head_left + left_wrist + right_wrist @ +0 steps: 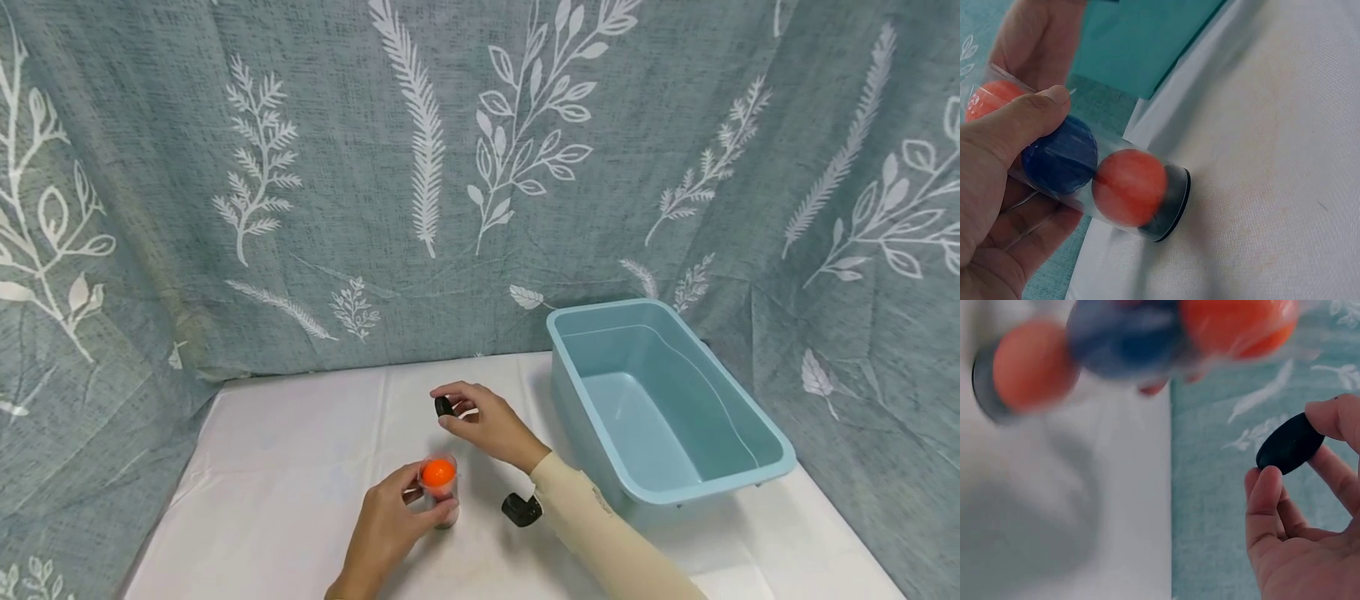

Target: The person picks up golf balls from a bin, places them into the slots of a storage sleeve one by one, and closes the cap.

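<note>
My left hand (390,517) grips a clear plastic tube (1110,147) around its upper part, thumb on one side and fingers on the other. Inside are an orange ball (438,473) by the uncapped top, a blue ball (1063,153) in the middle and another orange ball (1130,187) near the black base (1175,206). The tube stands over the white table, its mouth turned up toward the head camera. Just beyond it, my right hand (487,423) pinches a round black cap (1291,444) by its edge between thumb and fingertips, apart from the tube.
A large light-blue plastic tub (637,425) stands on the table to the right, beside my right forearm. A white cloth (277,475) covers the table. Grey-green curtain fabric (337,167) with white leaf prints hangs behind and at both sides. A black device (521,509) sits at my right wrist.
</note>
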`<state>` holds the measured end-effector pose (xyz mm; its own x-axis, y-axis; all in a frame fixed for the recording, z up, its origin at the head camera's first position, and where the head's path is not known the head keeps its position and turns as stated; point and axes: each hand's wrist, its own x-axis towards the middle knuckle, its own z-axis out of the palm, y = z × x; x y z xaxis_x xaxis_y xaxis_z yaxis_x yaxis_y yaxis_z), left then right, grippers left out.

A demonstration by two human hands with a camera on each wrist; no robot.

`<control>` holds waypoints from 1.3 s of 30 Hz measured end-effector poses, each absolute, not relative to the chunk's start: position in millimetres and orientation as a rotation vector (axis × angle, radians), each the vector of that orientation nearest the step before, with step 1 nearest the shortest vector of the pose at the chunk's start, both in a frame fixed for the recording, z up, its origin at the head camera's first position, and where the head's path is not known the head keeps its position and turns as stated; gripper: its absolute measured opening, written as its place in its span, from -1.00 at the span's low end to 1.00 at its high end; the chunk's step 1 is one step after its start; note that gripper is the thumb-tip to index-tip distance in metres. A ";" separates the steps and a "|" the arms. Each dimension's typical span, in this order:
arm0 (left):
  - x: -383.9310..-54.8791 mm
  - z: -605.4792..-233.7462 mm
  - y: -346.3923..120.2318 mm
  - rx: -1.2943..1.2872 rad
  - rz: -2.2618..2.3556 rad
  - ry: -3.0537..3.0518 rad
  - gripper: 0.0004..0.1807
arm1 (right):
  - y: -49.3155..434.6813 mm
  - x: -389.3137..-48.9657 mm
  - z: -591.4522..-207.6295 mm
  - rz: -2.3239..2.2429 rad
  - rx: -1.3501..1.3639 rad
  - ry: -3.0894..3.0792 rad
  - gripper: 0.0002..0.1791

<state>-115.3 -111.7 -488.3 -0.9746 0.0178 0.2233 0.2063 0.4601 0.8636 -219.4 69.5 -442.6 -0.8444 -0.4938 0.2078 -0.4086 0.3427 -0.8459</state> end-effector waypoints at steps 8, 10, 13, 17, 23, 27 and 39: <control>-116.3 -488.2 -112.4 -0.208 -1.492 -2.513 -0.47 | 70.4 -194.5 -430.9 -1.802 -0.852 2.285 -0.61; -116.1 -488.1 -112.0 -0.189 -1.515 -2.519 -0.45 | 71.2 -188.4 -430.6 -1.853 -0.856 2.250 -0.61; -115.6 -488.5 -111.6 -0.166 -1.549 -2.526 -0.44 | 72.8 -179.7 -433.4 -1.915 -0.860 2.214 -0.64; -114.7 -489.5 -112.2 -0.167 -1.569 -2.530 -0.48 | 74.1 -170.2 -442.2 -1.964 -0.885 2.187 -0.66; -113.2 -490.4 -112.3 -0.178 -1.559 -2.533 -0.60 | 74.1 -157.8 -450.1 -1.927 -0.971 2.274 -0.68; -113.0 -490.1 -111.1 -0.194 -1.567 -2.512 -0.63 | 75.3 -150.2 -450.8 -1.916 -0.998 2.287 -0.71; -112.9 -490.0 -110.9 -0.237 -1.560 -2.508 -0.59 | 74.1 -146.0 -462.4 -1.963 -1.258 2.289 -0.65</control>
